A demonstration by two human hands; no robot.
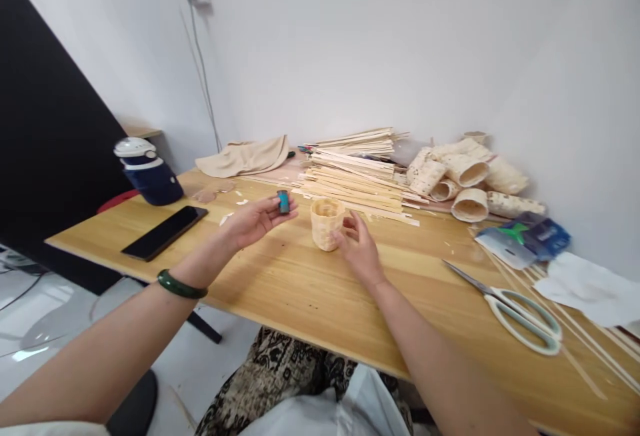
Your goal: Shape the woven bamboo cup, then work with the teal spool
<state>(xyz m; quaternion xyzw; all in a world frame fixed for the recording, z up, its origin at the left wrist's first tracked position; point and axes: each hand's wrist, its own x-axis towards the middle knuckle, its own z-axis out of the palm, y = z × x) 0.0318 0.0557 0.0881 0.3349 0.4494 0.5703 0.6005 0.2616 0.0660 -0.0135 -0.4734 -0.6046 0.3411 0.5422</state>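
A small teal cylinder with dark ends sits between the thumb and fingers of my left hand, held above the table. Its exact kind is too small to make out. To the right of it, a woven bamboo cup stands upright, its open rim facing up. My right hand grips the cup's right side, thumb in front and fingers bent around toward the back. Behind the cup lie stacks of flat bamboo strips.
Scissors lie at the right, near blue plastic packets and white tissue. Several woven tubes are heaped at the back right. A phone, a blue jug and beige cloth occupy the left.
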